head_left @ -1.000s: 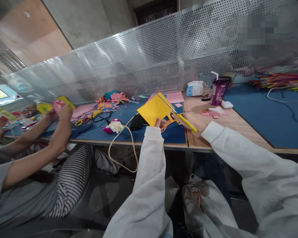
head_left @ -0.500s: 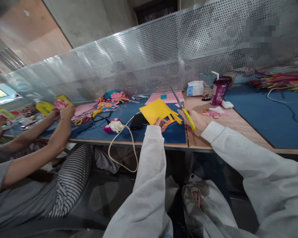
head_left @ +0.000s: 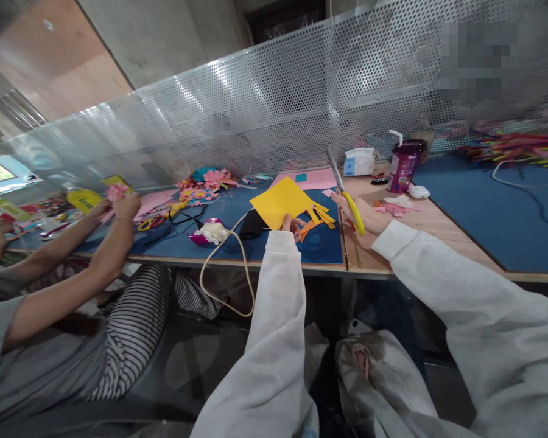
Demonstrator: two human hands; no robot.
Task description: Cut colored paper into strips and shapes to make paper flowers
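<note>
A: Start with the head view. What is the left hand doing?

B: Its grip is pinched on a yellow sheet of paper, thumb on top, near the edge closest to the body. The sheet is held over a blue mat on the counter, straight in front of the person.

A: And at the sheet's right corner?

B: Narrow yellow strips fan out there, with some orange paper just below, close to the left fingers. I can't tell whether the strips are joined to the sheet.

A: The right hand?

B: That grip is closed around the yellow handles of the scissors. The blades point up and away from the body, apart from the sheet.

A: What lies around them?

B: A dark phone sits just left of the left hand, partly covered by the sheet in this view. Behind the sheet is a pink sheet bearing a small teal square. Right of the scissors are pink scraps, a white case, a purple cup with a straw and a tissue pack.

A: Anyone nearby?

B: On the left, a co-worker's hands hold pink paper.
</note>
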